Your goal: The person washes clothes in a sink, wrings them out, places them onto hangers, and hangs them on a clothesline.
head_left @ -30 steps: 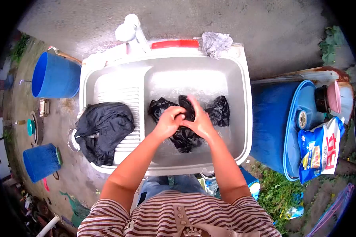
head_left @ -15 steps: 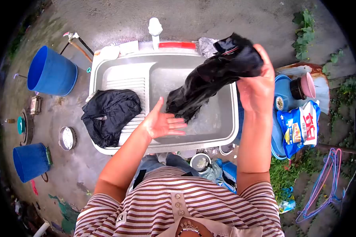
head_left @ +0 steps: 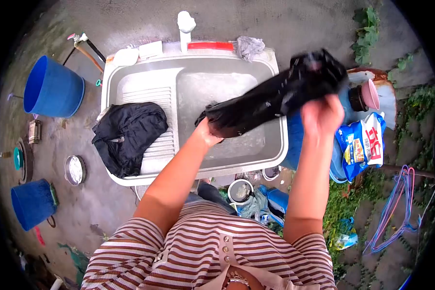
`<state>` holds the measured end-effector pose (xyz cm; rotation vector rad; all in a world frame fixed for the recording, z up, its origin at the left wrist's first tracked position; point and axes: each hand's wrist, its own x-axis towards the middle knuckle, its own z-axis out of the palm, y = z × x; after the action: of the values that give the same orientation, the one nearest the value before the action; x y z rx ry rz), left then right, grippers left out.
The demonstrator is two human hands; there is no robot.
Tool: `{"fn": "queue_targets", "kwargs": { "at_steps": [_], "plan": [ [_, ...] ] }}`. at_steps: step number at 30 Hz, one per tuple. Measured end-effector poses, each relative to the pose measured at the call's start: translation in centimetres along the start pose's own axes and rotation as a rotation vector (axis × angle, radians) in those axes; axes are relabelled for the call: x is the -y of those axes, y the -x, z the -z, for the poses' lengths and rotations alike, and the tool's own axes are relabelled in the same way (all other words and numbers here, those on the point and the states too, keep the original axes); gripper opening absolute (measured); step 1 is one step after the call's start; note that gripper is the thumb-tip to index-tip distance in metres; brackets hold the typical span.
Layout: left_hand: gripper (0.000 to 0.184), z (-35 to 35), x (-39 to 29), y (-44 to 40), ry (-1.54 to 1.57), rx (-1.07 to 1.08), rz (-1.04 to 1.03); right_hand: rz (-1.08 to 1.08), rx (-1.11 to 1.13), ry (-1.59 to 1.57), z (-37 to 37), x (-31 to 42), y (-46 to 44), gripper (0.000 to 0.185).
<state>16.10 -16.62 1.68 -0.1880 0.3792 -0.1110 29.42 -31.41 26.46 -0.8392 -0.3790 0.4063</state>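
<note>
A wet black garment (head_left: 270, 105) is stretched slantwise above the right basin of the laundry sink (head_left: 217, 170). My right hand (head_left: 322, 116) grips its upper end, out past the sink's right rim; that end is blurred by motion. Closed around the lower end is my left hand (head_left: 208, 133), with its fingers mostly hidden behind the cloth. Cloudy water shows in the basin below. Another black garment (head_left: 130, 137) lies bunched on the ribbed washboard (head_left: 160, 151) at the left.
Along the sink's back edge are a white faucet (head_left: 185, 29), a red brush (head_left: 210, 46) and a grey rag (head_left: 250, 47). A blue detergent bag (head_left: 360, 147) and pink bowl (head_left: 370, 94) sit at right. Blue buckets (head_left: 58, 89) stand left; hangers (head_left: 396, 208) hang lower right.
My left hand, open and apart from the cloth before, has closed on the garment's lower end. My right hand has carried the upper end right, and the garment has risen out of the basin.
</note>
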Motion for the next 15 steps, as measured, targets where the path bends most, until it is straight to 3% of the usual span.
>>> {"fn": "queue_targets", "kwargs": {
  "at_steps": [2,4,6,8,9,10,12,13,14,15],
  "plan": [
    [0.050,0.5,0.1,1.2,-0.078,0.059,-0.020,0.053,0.033,0.502,5.2,-2.7,-5.1,0.059],
    [0.049,-2.5,0.4,3.5,-0.052,0.099,0.089,-0.292,-0.135,0.632,8.9,-6.8,-5.4,0.057],
    [0.046,-2.0,0.6,2.4,-0.091,0.093,0.045,-0.089,0.137,1.617,16.5,-13.4,-3.7,0.055],
    [0.045,-0.3,0.0,0.1,0.029,0.144,-0.046,-0.461,0.125,1.428,13.5,-14.1,1.0,0.057],
    [0.042,-0.1,0.0,-0.1,0.071,0.036,-0.080,-0.627,0.088,0.970,12.2,-14.5,4.0,0.062],
    [0.042,-0.7,0.3,-0.1,0.069,0.034,-0.078,-0.923,0.025,0.733,12.6,-16.5,7.1,0.074],
    [0.039,-1.9,1.7,1.1,0.203,0.096,-0.123,-1.158,-0.016,-0.033,12.0,-20.3,13.2,0.082],
    [0.039,-0.9,2.4,1.5,0.169,0.215,-0.088,-1.015,-0.090,-0.278,9.3,-21.9,14.6,0.083],
    [0.040,-2.8,3.9,2.4,0.194,0.185,-0.160,-0.858,-0.155,-0.514,7.3,-22.9,15.0,0.088],
    [0.039,-3.1,4.8,3.1,0.286,0.086,-0.133,-0.833,-0.080,-0.569,7.4,-23.4,13.5,0.089]
  ]
}}
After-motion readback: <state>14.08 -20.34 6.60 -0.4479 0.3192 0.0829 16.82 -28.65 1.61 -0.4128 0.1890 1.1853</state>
